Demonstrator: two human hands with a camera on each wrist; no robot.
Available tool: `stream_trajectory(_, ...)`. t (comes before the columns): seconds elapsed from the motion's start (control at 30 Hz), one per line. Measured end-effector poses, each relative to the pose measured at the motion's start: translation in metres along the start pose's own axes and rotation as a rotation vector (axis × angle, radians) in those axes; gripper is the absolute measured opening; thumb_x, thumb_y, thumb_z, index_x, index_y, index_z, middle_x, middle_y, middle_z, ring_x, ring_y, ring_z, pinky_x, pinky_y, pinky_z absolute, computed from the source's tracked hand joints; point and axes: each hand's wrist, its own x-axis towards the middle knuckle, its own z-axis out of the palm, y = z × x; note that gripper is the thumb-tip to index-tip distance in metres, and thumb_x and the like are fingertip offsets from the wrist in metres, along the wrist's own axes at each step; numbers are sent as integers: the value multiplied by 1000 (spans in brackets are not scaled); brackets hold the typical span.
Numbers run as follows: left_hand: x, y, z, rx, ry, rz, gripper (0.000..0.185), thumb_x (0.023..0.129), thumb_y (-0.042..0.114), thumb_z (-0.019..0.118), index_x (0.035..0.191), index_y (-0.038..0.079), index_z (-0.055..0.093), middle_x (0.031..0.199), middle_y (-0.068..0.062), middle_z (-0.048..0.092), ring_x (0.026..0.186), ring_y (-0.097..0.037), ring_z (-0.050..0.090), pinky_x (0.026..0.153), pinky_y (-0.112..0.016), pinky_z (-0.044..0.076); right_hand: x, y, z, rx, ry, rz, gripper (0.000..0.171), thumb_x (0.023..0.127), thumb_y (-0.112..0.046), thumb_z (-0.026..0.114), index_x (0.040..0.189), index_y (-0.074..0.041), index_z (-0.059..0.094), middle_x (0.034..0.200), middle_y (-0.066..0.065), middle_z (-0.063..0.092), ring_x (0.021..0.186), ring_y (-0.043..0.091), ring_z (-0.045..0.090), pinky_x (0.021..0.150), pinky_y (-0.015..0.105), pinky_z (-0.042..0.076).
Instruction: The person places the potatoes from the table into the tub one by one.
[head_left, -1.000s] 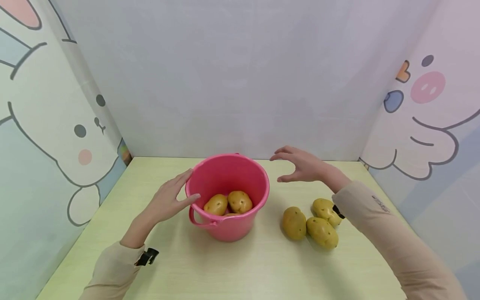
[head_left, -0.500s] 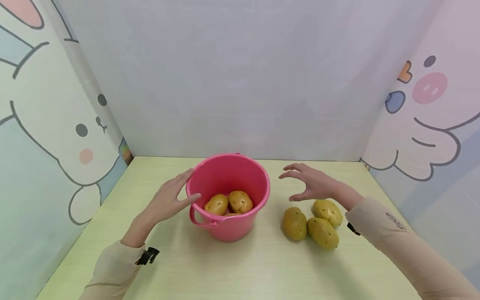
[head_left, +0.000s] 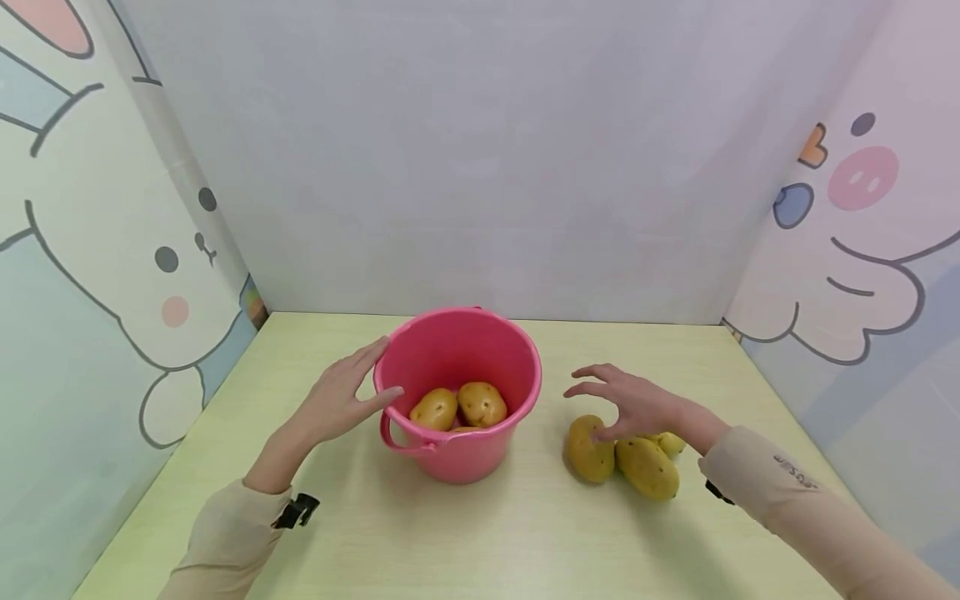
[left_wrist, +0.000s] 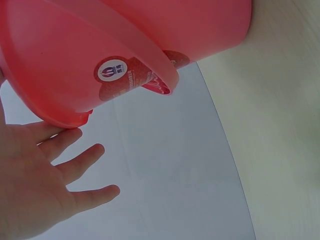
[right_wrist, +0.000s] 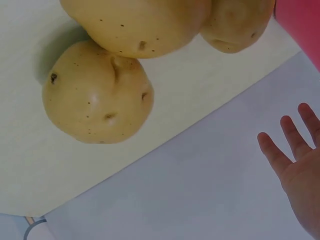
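Potatoes are going from the desk (head_left: 480, 533) into a pink bucket (head_left: 457, 400), and judging by how things lie, the work looks to be somewhere near its middle. Two potatoes in the bucket (head_left: 459, 406) show side by side at the bottom, with a hint of something beneath them that is too hidden to count. Three potatoes on the desk (head_left: 647, 467) lie in a tight cluster to the right of the bucket, near it but not touching it; the hindmost one is mostly covered by the right hand.

The left hand (head_left: 341, 398) rests flat against the left side of the bucket near the rim, fingers straight and spread, steadying it without gripping; the left wrist view shows the fingertips (left_wrist: 70, 135) right at the bucket's edge. The right hand (head_left: 630, 404) hangs over the cluster, fingers loosely spread and bent downward, with the thumb at or touching the leftmost potato (head_left: 589, 448). It has not closed on anything, and the right wrist view shows its fingers (right_wrist: 290, 140) apart, with the potatoes lying bare on the desk.

So what appears left is picking up each of the three potatoes and putting it into the bucket, starting probably with the leftmost one.
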Motion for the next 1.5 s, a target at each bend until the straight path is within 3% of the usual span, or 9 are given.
stream_trajectory(0.23, 0, 0, 0, 2, -2, -1, 81, 76, 46, 62, 139, 10, 26, 136, -10, 33, 119, -31, 34, 84, -56, 37, -6, 3, 17, -18, -19, -32, 55, 73, -33, 70, 123, -28, 48, 132, 5, 35, 118, 28, 33, 87, 51, 36)
stream_trajectory(0.47, 0, 0, 0, 6, -4, -1, 81, 77, 47, 61, 139, 10, 26, 137, -10, 33, 120, -31, 33, 85, -56, 36, -9, 4, 31, -51, -78, -3, 56, 74, -34, 68, 124, -33, 46, 133, 2, 32, 116, 26, 35, 82, 44, 42)
stream_trajectory(0.77, 0, 1, 0, 6, -2, 1, 81, 77, 47, 61, 139, 10, 26, 137, -10, 33, 120, -31, 33, 86, -57, 34, -10, 6, 43, -65, -73, -66, 59, 71, -36, 72, 124, -25, 49, 132, 9, 35, 114, 29, 38, 76, 46, 44)
stream_trajectory(1.1, 0, 1, -1, 5, -2, 3, 81, 77, 46, 62, 139, 10, 26, 137, -10, 33, 120, -31, 33, 86, -57, 35, -10, 8, 54, -111, -127, -62, 64, 69, -44, 71, 125, -26, 46, 133, 8, 33, 118, 26, 32, 83, 45, 40)
stream_trajectory(1.27, 0, 1, -1, 2, -4, 5, 80, 77, 46, 62, 139, 9, 26, 136, -11, 33, 119, -31, 33, 86, -57, 35, -12, 10, 58, -84, -120, -73, 66, 68, -46, 71, 125, -25, 45, 133, 11, 33, 118, 29, 31, 85, 50, 37)
stream_trajectory(1.5, 0, 1, -1, 1, 0, 4, 80, 77, 45, 62, 139, 10, 26, 137, -10, 33, 119, -31, 34, 85, -57, 35, -13, 10, 58, -48, -134, -37, 67, 69, -49, 69, 126, -26, 44, 134, 10, 31, 119, 27, 29, 85, 48, 37)
